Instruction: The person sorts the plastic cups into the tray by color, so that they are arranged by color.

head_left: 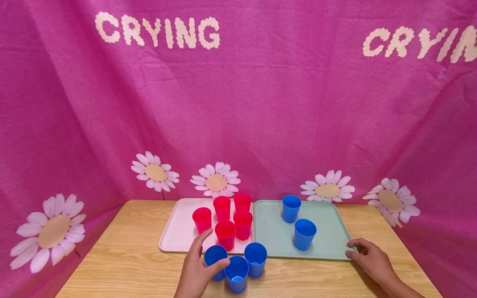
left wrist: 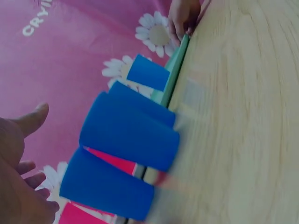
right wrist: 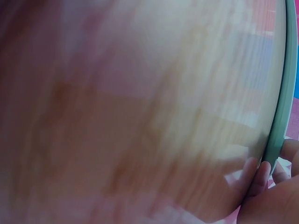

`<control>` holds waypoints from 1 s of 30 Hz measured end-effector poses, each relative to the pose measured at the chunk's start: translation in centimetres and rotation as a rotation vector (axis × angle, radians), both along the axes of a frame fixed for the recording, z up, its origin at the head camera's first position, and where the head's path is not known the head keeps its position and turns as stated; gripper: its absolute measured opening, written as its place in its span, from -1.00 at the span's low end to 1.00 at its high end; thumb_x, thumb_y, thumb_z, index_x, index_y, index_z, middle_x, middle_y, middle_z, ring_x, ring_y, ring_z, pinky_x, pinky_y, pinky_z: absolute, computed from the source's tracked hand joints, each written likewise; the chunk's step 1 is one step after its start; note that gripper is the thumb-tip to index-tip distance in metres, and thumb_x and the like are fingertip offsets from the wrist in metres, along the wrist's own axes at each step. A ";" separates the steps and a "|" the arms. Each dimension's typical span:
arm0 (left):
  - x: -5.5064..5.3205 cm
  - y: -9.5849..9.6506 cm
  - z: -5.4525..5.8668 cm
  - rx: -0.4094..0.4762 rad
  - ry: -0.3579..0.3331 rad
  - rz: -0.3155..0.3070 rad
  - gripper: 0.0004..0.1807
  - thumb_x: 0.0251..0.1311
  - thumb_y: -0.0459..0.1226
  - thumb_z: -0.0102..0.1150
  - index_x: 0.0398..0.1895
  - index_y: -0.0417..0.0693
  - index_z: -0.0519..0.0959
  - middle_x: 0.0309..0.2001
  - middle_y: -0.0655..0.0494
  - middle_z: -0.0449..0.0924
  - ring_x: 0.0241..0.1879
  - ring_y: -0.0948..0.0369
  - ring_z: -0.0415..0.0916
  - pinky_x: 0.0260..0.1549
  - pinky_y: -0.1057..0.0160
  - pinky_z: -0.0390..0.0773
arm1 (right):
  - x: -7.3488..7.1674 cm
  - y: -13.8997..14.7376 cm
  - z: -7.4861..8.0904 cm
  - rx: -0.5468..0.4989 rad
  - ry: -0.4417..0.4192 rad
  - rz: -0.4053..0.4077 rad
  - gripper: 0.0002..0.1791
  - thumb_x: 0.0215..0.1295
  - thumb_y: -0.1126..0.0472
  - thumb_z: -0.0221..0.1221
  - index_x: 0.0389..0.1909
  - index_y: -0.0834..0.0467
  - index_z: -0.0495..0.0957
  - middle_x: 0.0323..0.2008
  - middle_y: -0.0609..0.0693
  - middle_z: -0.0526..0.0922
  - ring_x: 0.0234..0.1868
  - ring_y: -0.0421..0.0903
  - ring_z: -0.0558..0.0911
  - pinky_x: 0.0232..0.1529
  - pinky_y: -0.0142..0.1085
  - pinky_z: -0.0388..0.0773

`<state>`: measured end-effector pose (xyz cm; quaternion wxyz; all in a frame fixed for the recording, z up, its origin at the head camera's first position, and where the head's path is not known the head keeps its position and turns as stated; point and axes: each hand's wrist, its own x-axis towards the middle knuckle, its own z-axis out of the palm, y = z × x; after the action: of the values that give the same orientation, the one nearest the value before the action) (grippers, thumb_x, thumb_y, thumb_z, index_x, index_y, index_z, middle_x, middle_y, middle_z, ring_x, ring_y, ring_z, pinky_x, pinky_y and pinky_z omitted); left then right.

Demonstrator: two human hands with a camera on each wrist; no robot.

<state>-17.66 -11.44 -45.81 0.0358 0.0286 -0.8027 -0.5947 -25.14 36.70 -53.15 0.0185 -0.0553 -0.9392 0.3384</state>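
Note:
Three blue cups [head_left: 236, 275] stand upright in a tight group on the table in front of the trays. Around the leftmost of them my left hand [head_left: 197, 265] is spread, thumb apart from the fingers; in the left wrist view that hand [left wrist: 21, 168] shows a gap between it and the cups [left wrist: 131, 130]. My right hand [head_left: 372, 260] pinches the near right corner of the green tray [head_left: 331, 231], thumb low at its edge, as the right wrist view shows with the hand [right wrist: 275, 191] at the rim. Two blue cups [head_left: 304, 234] stand upright on that tray.
Several red cups [head_left: 225, 236] stand upright on a pink tray [head_left: 179, 231], which lies against the left side of the green one. Both trays rest on a wooden table [head_left: 123, 252]. A pink cloth [head_left: 261, 124] with daisies hangs behind and at the sides.

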 end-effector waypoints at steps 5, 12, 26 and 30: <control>-0.6 -1.1 -1.4 0.058 -0.050 -0.055 0.05 -0.01 -0.05 0.62 0.56 0.01 0.26 0.54 -0.25 0.17 0.51 -0.41 0.02 0.32 -0.28 0.33 | -0.1 0.0 -0.1 -0.005 -0.010 -0.002 -0.66 0.29 0.09 0.38 -0.04 0.22 0.67 -0.02 0.27 0.66 -0.07 0.04 0.58 -0.08 -0.09 0.50; -1.3 -2.3 -2.8 0.180 -0.119 -0.218 0.06 0.06 -0.22 0.58 0.60 -0.14 0.17 0.55 -0.36 0.12 0.50 -0.39 0.06 0.32 -0.11 0.39 | -0.1 0.1 -0.1 0.004 -0.009 -0.001 -0.67 0.27 0.09 0.38 -0.05 0.21 0.67 -0.07 0.21 0.66 -0.12 0.00 0.56 -0.10 -0.12 0.48; -2.1 -3.1 -3.9 0.150 -0.150 -0.259 -0.02 0.03 -0.19 0.58 0.54 -0.15 0.30 0.48 -0.27 0.30 0.45 -0.32 0.24 0.30 -0.04 0.44 | -0.2 0.1 -0.1 -0.003 -0.014 -0.007 -0.67 0.28 0.10 0.38 -0.05 0.22 0.67 -0.14 0.12 0.65 -0.16 -0.02 0.52 -0.12 -0.14 0.44; -2.1 -3.2 -4.0 0.129 -0.132 -0.255 -0.06 0.06 -0.19 0.55 0.52 -0.17 0.33 0.46 -0.30 0.33 0.41 -0.30 0.31 0.26 -0.02 0.48 | -0.2 0.1 -0.1 -0.010 -0.024 -0.006 -0.65 0.29 0.09 0.38 -0.03 0.23 0.66 -0.12 0.15 0.64 -0.14 0.01 0.53 -0.08 -0.09 0.45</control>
<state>-19.79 -14.66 -49.77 -0.0948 -0.0320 -0.7607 -0.6414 -25.32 36.81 -53.27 0.0081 -0.0624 -0.9375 0.3421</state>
